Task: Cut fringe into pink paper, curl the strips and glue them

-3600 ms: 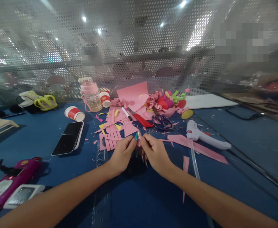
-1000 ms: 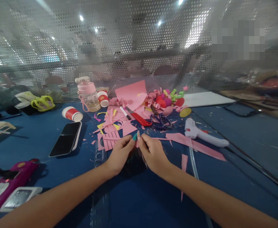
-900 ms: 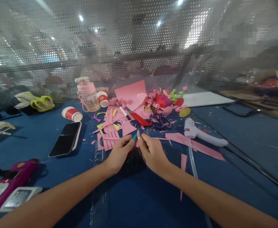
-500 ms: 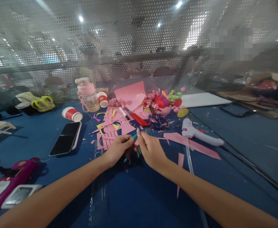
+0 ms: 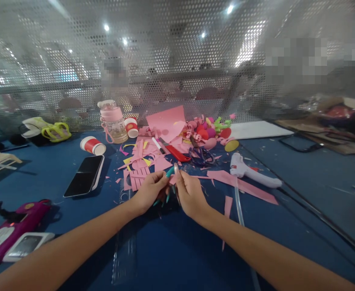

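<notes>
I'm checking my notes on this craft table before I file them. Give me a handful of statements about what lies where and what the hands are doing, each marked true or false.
1. The left hand and the right hand meet over a small pink paper piece. True.
2. The glue gun is held in the right hand. False: it lies on the blue table, right of both hands.
3. The phone lies screen up, left of the hands. True.
4. The red paper cup stands upright. False: it lies on its side.
5. The pink bottle stands by the mesh wall. True.
6. The scissors are in the left hand. False: they lie beyond the hands, among paper scraps.
</notes>
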The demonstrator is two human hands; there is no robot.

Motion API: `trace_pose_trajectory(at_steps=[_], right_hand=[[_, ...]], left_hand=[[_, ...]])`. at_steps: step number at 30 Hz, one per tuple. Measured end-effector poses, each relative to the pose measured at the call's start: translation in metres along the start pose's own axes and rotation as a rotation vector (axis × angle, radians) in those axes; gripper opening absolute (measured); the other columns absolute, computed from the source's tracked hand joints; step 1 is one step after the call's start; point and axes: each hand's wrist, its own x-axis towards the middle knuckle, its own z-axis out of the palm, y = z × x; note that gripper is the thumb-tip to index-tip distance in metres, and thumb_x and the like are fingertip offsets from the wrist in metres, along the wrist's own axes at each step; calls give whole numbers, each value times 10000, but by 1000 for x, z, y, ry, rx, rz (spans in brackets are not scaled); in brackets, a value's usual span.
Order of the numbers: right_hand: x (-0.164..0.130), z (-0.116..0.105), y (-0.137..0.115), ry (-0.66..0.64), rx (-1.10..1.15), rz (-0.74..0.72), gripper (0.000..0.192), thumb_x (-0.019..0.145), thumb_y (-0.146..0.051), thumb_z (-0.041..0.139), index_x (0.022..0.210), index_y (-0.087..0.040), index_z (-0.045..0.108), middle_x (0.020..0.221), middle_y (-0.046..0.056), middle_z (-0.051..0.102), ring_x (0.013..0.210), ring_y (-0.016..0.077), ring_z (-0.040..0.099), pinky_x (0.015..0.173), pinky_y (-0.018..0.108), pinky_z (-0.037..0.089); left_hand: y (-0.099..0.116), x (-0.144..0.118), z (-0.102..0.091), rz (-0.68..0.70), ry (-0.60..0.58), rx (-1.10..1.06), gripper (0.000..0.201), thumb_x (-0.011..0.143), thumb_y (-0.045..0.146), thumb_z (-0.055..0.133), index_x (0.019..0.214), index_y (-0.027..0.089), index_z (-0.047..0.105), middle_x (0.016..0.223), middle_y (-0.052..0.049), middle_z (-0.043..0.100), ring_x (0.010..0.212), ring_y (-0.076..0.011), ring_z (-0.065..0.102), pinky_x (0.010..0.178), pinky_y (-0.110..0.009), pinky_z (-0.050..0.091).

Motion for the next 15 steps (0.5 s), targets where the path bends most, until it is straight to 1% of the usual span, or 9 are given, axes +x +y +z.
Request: trace_pose_trajectory(at_steps=[5, 11, 15], right_hand=[[0, 1, 1, 6, -49, -16, 329, 890, -272, 275, 570, -207, 312, 421, -32, 406, 391, 95, 417, 419, 217, 273], [1, 0, 0, 0, -56, -18, 335, 893, -279, 270, 570, -206, 319, 435, -26, 412, 406, 103, 433, 437, 223, 278], [3, -2, 0, -15, -47, 3, 340, 890, -290, 293, 561, -207, 302, 429, -35, 385, 394, 101, 419, 437, 226, 266]], left_hand=[[0, -2, 2, 13, 22, -5, 353, 727, 486, 524, 631, 162, 420, 433, 77, 441, 319, -19, 330, 324, -151, 216], [0, -1, -1, 13, -41, -112, 328, 711, 467, 556, 667, 160, 446, 439, 72, 459, 324, -22, 344, 332, -156, 224], [-1, 0, -1, -2, -5, -164, 348, 707, 497, 541, 690, 161, 453, 466, 55, 495, 332, -34, 373, 333, -165, 238]])
